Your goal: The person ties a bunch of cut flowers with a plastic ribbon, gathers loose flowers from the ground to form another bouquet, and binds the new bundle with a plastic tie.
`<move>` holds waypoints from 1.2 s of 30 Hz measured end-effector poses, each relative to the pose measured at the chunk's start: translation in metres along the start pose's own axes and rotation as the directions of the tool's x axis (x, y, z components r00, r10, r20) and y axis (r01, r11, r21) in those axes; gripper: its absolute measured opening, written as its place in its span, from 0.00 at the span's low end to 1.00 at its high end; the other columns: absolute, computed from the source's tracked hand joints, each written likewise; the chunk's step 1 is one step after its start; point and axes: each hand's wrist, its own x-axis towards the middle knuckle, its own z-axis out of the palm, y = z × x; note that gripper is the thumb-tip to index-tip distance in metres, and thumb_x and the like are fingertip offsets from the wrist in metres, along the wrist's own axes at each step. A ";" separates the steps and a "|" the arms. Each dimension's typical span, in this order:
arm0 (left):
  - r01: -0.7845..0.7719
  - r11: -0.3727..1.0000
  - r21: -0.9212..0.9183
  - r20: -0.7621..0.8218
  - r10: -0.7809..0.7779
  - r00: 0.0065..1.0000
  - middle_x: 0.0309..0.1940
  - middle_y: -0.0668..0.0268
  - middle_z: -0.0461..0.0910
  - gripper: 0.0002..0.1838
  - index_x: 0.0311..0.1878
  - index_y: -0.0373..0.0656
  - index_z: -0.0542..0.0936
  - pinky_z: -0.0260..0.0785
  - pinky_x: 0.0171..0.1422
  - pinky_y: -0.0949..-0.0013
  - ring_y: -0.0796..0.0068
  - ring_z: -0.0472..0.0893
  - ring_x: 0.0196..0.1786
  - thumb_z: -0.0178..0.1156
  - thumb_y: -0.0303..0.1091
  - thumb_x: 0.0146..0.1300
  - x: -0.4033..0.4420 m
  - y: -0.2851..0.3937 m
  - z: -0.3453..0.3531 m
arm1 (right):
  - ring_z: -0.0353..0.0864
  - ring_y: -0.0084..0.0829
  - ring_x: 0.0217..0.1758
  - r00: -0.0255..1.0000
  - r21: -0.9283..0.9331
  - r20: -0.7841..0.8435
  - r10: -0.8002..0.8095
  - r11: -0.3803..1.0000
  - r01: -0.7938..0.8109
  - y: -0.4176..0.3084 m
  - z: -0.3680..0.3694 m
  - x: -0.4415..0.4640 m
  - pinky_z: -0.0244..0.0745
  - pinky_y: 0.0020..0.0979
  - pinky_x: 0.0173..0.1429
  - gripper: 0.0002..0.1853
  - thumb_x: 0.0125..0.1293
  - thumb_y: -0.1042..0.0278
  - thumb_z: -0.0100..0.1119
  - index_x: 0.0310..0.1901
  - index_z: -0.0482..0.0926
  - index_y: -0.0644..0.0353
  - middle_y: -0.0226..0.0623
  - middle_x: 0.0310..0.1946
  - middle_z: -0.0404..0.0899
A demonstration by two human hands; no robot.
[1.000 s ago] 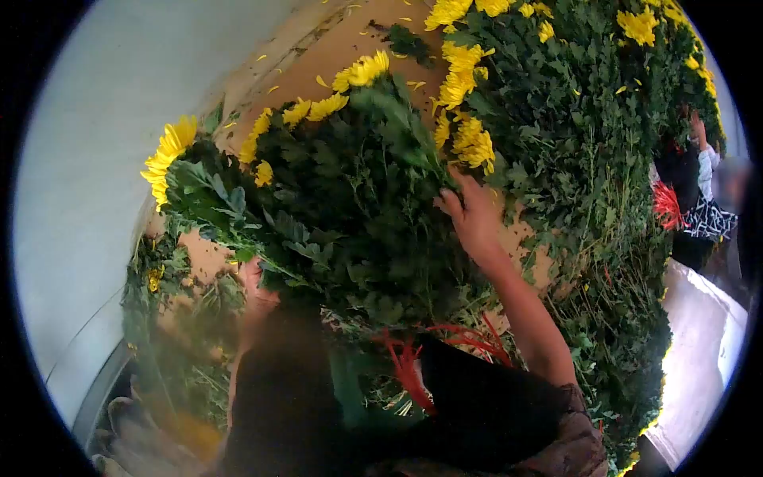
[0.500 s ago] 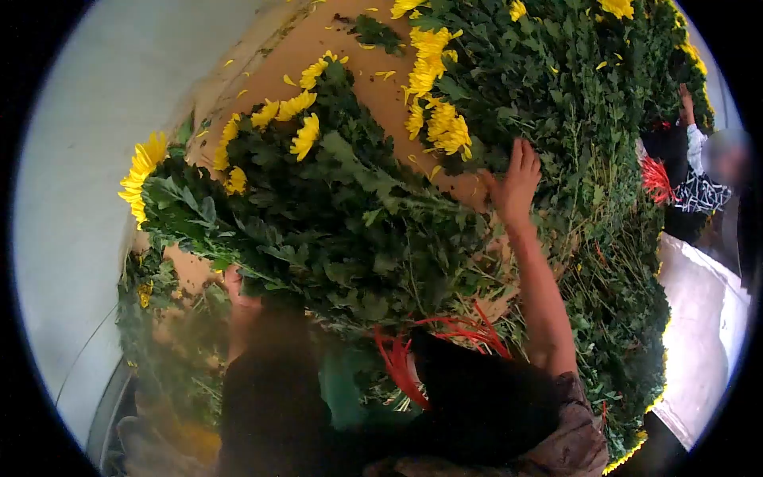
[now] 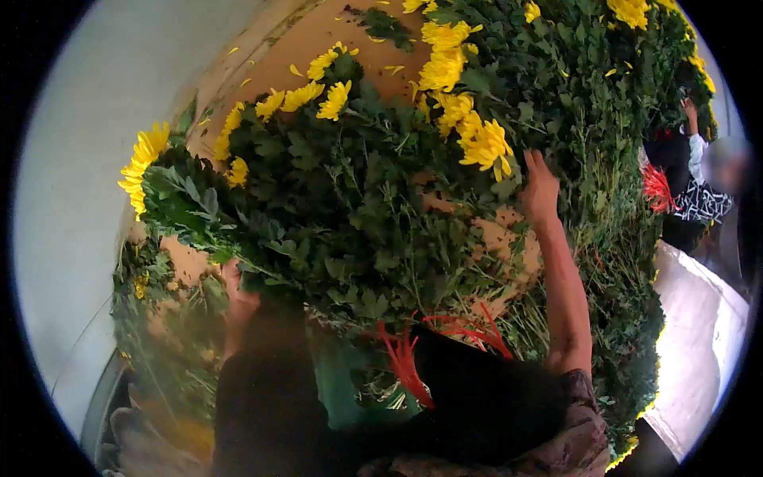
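Observation:
Low on the left, my left hand (image 3: 236,278) is closed under a leafy bunch of yellow chrysanthemums (image 3: 187,195); its fingertips are hidden by leaves. This bunch's flower heads point left, and its leaves spread over the other stems. My right hand (image 3: 541,187) reaches forward to the edge of a large pile of chrysanthemums (image 3: 556,103). Its visible fingers are stretched out against the leaves, beside a big yellow flower head (image 3: 487,149). I see nothing held in it, though the thumb is hidden. More yellow heads (image 3: 302,95) lie between the two hands, on a middle heap.
Brown board (image 3: 350,40) shows under the stems, with loose petals and leaf scraps. Red ties (image 3: 405,366) hang near my body. At the far right, a co-worker's arm (image 3: 693,131) reaches into the pile, near another red bundle of ties (image 3: 656,187). A pale wall (image 3: 95,159) stands left.
My right hand has moved right and slightly down, its fingers nearer the leaves. The flower heads beside it shifted right and look larger. My left hand stays nearly in place.

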 end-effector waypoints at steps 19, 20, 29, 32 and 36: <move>-0.148 0.983 0.110 0.249 0.117 0.961 0.49 0.62 0.79 0.17 0.52 0.39 0.77 0.73 0.56 0.61 0.66 0.79 0.50 0.52 0.38 0.65 0.004 -0.006 -0.015 | 0.76 0.23 0.40 0.876 0.821 0.440 0.195 0.306 -0.481 -0.062 -0.021 -0.024 0.71 0.31 0.47 0.16 0.65 0.59 0.63 0.46 0.80 0.63 0.29 0.38 0.82; -0.213 0.957 0.199 0.223 0.168 0.960 0.48 0.61 0.80 0.16 0.49 0.38 0.78 0.73 0.56 0.62 0.67 0.80 0.49 0.53 0.36 0.63 0.004 -0.009 -0.017 | 0.75 0.23 0.41 0.867 0.825 0.467 0.173 0.269 -0.498 -0.061 -0.020 -0.021 0.70 0.32 0.49 0.15 0.65 0.59 0.62 0.46 0.80 0.63 0.29 0.39 0.82; 0.071 0.986 -0.153 0.213 -0.037 0.976 0.47 0.61 0.79 0.16 0.50 0.38 0.78 0.74 0.54 0.64 0.68 0.80 0.47 0.55 0.37 0.63 0.007 -0.001 0.003 | 0.71 0.39 0.63 0.952 0.874 0.294 -0.087 0.428 -0.231 -0.081 -0.021 -0.038 0.68 0.37 0.61 0.29 0.65 0.55 0.59 0.61 0.68 0.66 0.46 0.60 0.71; 0.044 0.992 -0.120 0.139 -0.027 0.990 0.46 0.61 0.80 0.16 0.49 0.38 0.78 0.74 0.53 0.64 0.67 0.80 0.46 0.54 0.37 0.63 0.007 -0.001 0.006 | 0.78 0.54 0.48 0.761 0.147 0.645 0.067 0.967 -0.210 -0.072 0.017 -0.042 0.75 0.46 0.50 0.25 0.64 0.55 0.60 0.56 0.71 0.61 0.51 0.48 0.78; -0.021 1.000 -0.012 -0.089 0.020 0.996 0.45 0.62 0.80 0.15 0.48 0.38 0.78 0.75 0.52 0.63 0.67 0.80 0.45 0.53 0.37 0.64 -0.003 0.003 0.017 | 0.81 0.47 0.37 0.945 0.342 0.326 0.015 0.930 -0.132 -0.093 0.032 -0.064 0.75 0.45 0.41 0.18 0.65 0.60 0.59 0.51 0.74 0.63 0.46 0.38 0.80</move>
